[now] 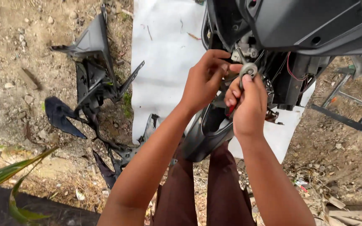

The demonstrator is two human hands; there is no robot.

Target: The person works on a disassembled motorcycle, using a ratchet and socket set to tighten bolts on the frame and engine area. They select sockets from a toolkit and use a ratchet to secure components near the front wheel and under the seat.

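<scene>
My right hand [248,104] grips a metal ratchet wrench [248,70] whose round head shows above my thumb and whose red handle tip pokes out below my fingers. My left hand [204,79] is just to its left, fingers curled toward the wrench head and touching parts on the underside of a black scooter body [298,25]. Wires and a red cable [290,67] hang in the open scooter frame right of my hands. A dark curved plastic panel [206,134] lies under my wrists.
Removed black plastic panels [93,71] lie on the dirt at left. A white sheet [164,54] covers the ground under the scooter. A metal stand frame [352,109] is at right. A green leaf [9,175] crosses the lower left.
</scene>
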